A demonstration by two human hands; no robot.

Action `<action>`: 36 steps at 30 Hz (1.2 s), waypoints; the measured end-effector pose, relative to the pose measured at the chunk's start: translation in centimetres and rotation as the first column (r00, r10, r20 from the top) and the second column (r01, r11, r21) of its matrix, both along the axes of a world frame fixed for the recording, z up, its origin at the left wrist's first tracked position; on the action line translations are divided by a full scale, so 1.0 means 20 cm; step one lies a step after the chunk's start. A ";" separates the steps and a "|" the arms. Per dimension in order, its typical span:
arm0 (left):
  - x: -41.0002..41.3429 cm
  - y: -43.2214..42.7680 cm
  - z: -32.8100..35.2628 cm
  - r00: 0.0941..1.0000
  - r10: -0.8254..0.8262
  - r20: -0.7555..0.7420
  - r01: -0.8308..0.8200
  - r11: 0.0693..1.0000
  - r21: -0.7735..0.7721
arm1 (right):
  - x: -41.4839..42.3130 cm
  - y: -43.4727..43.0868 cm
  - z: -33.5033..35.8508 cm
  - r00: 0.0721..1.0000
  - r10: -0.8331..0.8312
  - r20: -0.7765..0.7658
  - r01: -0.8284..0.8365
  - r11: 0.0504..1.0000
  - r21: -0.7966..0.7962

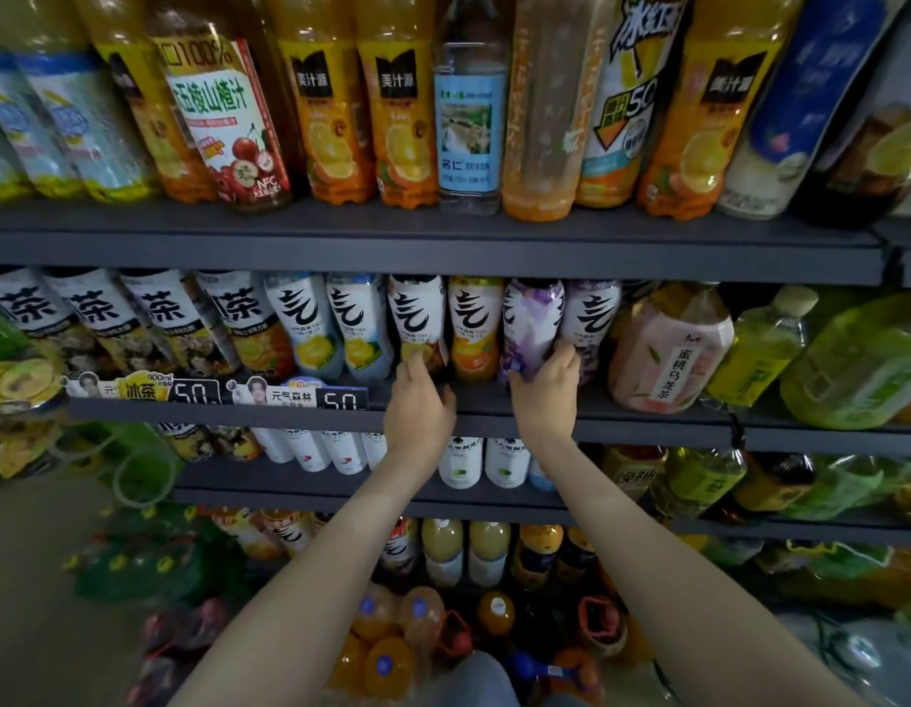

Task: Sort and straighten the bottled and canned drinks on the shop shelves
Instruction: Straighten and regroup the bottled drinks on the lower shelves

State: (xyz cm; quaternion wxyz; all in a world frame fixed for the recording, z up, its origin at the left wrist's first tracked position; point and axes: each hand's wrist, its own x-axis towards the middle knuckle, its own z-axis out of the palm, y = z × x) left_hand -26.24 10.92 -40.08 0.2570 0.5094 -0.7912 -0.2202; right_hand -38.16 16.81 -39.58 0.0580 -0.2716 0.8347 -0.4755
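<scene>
A head-worn view looks at shop shelves packed with drinks, with two bare forearms reaching up from the bottom of the frame to the middle shelf (647,426).

The right grip (545,395) is closed around the lower part of a purple bottle (532,313), thumb on its left side and fingers on its right. This bottle stands near the middle of the shelf's front edge, and its label shows mostly purple pattern. A paler purple bottle (593,313) stands just beside it on the right, behind the fingers.

The left grip (418,400) reaches a white bottle with yellow fruit (416,313), two places to the left. Its fingers lie on the bottle's lower front and its thumb points right. I cannot tell whether it holds the bottle or only touches it. An orange-labelled bottle (475,324) stands between the two handled bottles.

Further left along the front edge are two lemon bottles (305,324), then tea bottles (157,318) with large black characters. Price tags (341,399) sit on the shelf lip below them. Right of the purple pair stands a pink peach tea bottle (667,349), then green bottles (861,359).

The top shelf (443,247) carries tall orange juice bottles (331,119) and a clear water bottle (469,119).
</scene>
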 end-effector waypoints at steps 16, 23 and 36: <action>0.34 0.08 0.18 0.994 0.065 0.083 -0.081 0.975 0.205 | 0.22 0.05 0.04 0.975 0.218 0.052 -0.217 0.976 -0.009; 0.55 -0.09 0.29 0.993 0.012 0.115 -0.040 0.968 0.246 | 0.37 -0.10 0.13 0.951 0.269 0.154 -0.267 0.963 -0.035; 0.50 -0.39 0.06 0.962 -0.254 -0.103 0.253 0.967 -0.022 | 0.52 -0.50 0.05 1.000 0.001 0.016 0.000 0.994 -0.107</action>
